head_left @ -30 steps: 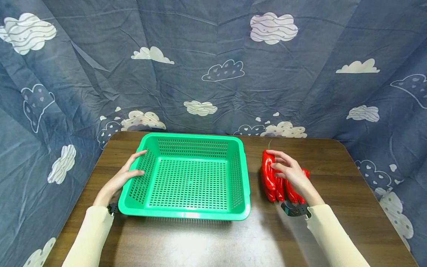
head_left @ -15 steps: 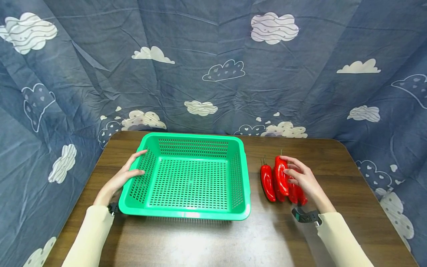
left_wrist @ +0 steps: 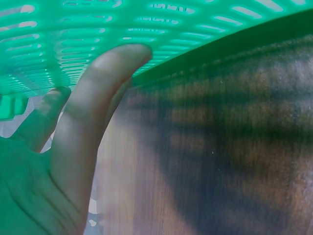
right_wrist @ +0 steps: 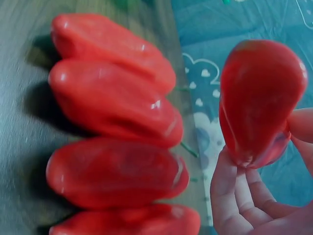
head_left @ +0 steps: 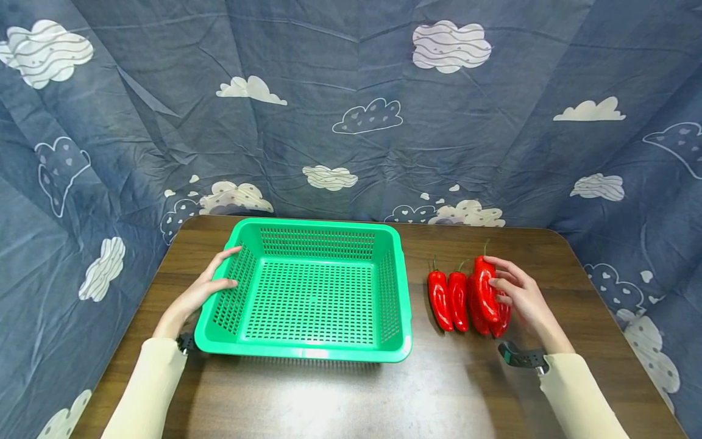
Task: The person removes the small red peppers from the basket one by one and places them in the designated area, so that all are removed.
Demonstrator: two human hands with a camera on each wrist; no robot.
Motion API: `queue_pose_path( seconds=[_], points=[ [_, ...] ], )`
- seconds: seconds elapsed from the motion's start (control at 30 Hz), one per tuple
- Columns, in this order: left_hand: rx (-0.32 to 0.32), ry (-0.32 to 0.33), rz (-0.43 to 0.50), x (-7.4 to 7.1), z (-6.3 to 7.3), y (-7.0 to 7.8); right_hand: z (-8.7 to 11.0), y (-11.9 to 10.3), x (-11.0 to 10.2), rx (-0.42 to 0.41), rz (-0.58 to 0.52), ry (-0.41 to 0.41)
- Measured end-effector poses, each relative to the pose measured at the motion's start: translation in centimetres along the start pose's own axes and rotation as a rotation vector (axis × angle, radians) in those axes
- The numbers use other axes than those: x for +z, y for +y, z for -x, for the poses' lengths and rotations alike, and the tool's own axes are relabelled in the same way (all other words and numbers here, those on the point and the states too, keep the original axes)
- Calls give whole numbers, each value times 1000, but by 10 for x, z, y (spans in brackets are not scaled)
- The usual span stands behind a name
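In the head view, my right hand (head_left: 521,292) pinches a glossy red pepper (head_left: 485,286) with a thin green stem, over the right end of a row of peppers. The right wrist view shows this held pepper (right_wrist: 259,98) end-on between thumb and fingers, apart from several red peppers (right_wrist: 115,103) lying side by side on the table. Two of them, a pepper (head_left: 440,300) and its neighbour (head_left: 457,300), lie uncovered at the row's left. My left hand (head_left: 200,292) rests on the left side of a green plastic basket (head_left: 303,353), thumb and forefinger spread across its rim.
The basket, with slotted walls and floor, takes up the left half of the brown wooden table (head_left: 548,274). A dark blue curtain (head_left: 351,79) with white cloud prints hangs behind and at both sides. Each wrist wears a black strap (head_left: 523,357).
My right hand moves rightward with a pepper, from the row's left end to its right end. The two left peppers come into full view. My left hand and the basket stay put.
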State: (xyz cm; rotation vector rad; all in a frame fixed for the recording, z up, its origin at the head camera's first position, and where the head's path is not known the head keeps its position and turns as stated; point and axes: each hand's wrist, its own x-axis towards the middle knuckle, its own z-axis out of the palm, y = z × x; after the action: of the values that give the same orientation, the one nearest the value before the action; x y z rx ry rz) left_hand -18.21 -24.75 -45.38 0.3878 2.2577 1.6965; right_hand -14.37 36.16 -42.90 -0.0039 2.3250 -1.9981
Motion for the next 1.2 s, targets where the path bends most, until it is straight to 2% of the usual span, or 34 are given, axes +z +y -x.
queue_pose_path(
  seconds=[0.03, 0.13, 0.17, 0.23, 0.3, 0.37, 0.6, 0.7, 0.97, 1.2],
  points=[
    [0, 0, -1, 0, 0, 0, -2, 8, -6, -29, -46, -19],
    [1, 0, -2, 0, 0, 0, -8, 30, -24, -66, -46, -38],
    [1, -1, -3, 0, 0, 0, -10, 39, -31, -82, -78, -39],
    [2, -1, -5, 0, 0, 0, -15, 56, -43, -93, -103, -16],
    [2, -1, -5, 0, 0, 0, -16, 64, -49, -82, -92, 18],
    [-1, -1, -2, 0, 0, 0, -14, 64, -51, -93, -123, 29],
    [-15, -2, 11, -1, 0, 0, 8, 27, -34, -99, -89, 50],
    [-22, -6, 19, 0, 0, 1, 13, 21, -32, -79, -66, 81],
    [-30, -13, 43, 0, 0, 1, 17, 25, -41, 19, 181, 165],
    [-16, -11, 41, 0, 0, 0, 20, 33, -45, 29, 215, 206]
  ],
)
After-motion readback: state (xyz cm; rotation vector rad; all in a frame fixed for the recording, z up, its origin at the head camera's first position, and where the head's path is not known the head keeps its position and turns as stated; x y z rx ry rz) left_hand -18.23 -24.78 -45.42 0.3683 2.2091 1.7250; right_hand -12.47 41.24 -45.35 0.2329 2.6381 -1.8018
